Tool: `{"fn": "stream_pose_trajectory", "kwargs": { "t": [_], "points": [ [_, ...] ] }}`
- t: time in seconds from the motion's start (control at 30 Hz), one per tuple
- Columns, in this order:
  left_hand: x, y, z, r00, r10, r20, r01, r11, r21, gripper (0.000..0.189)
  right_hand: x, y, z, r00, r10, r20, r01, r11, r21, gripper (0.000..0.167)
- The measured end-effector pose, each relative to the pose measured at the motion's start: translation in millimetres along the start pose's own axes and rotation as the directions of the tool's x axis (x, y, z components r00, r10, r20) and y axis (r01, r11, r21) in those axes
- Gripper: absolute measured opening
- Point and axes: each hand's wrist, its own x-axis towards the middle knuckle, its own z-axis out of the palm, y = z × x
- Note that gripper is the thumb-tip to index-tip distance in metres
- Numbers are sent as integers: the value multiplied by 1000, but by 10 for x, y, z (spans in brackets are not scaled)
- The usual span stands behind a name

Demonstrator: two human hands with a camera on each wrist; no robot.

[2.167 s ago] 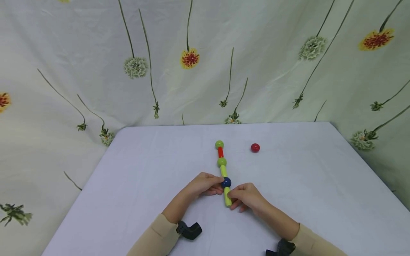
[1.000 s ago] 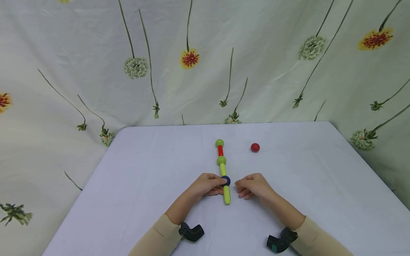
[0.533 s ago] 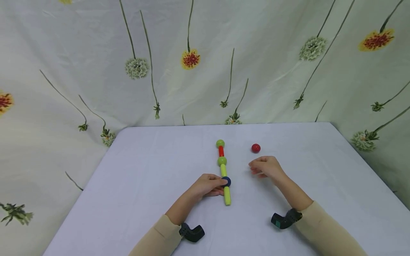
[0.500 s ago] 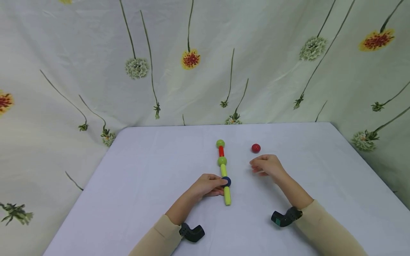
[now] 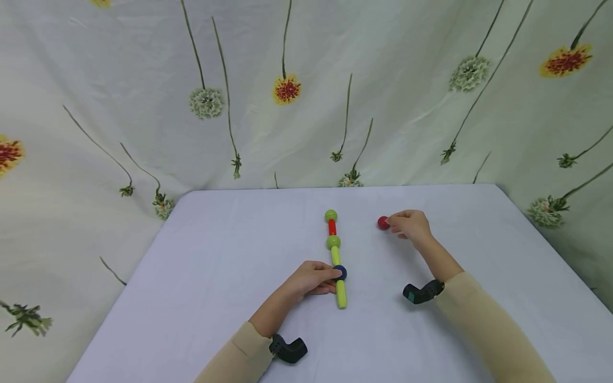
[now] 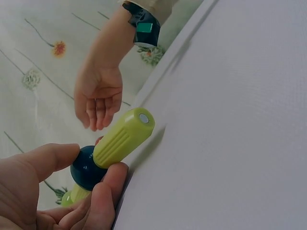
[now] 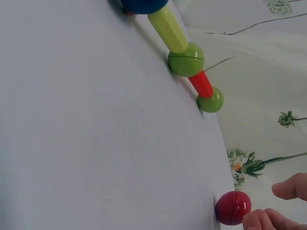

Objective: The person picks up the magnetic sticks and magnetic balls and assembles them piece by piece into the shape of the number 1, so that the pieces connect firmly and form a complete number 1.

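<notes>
A row of magnetic balls and rods lies on the table. My left hand [image 5: 313,277] pinches its dark blue ball [image 6: 85,168] between thumb and fingers. A yellow-green rod [image 5: 341,295] joins that ball on the near side, its metal end showing in the left wrist view. Beyond the ball follow another yellow-green rod [image 7: 168,29], a green ball [image 7: 186,60], a red rod [image 7: 201,85] and a green ball [image 7: 211,99] at the far end. My right hand [image 5: 411,226] is at the single red ball [image 7: 233,208], thumb and fingers spread apart beside it.
White cloth covers the table [image 5: 230,229]. A curtain with printed flowers [image 5: 306,127] hangs behind its far edge. Each wrist wears a black camera, one on the left [image 5: 289,349] and one on the right [image 5: 423,292].
My right hand has left the near yellow-green rod and moved forward and right to the red ball. My left hand stays on the blue ball; the row has hardly moved.
</notes>
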Motion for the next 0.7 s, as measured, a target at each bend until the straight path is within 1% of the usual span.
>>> {"fn": "stream_pose_trajectory", "kwargs": {
  "t": [0.23,0.4,0.53,0.7],
  "points": [
    [2,0,5,1000,-3,3,3,1000,-7,32,134,30,38,998,42,-43,-43,998,-35,40],
    [11,-7,10,1000,-2,3,2,1000,-7,32,204,62,68,997,65,-41,-68,995,-69,43],
    [6,-8,7,1000,3,5,-3,1000,-7,31,233,85,92,997,65,-40,-68,994,-87,47],
    [5,-5,-3,1000,1,18,0,1000,-18,31,246,89,123,997,63,-36,-66,994,-86,45]
  ]
}}
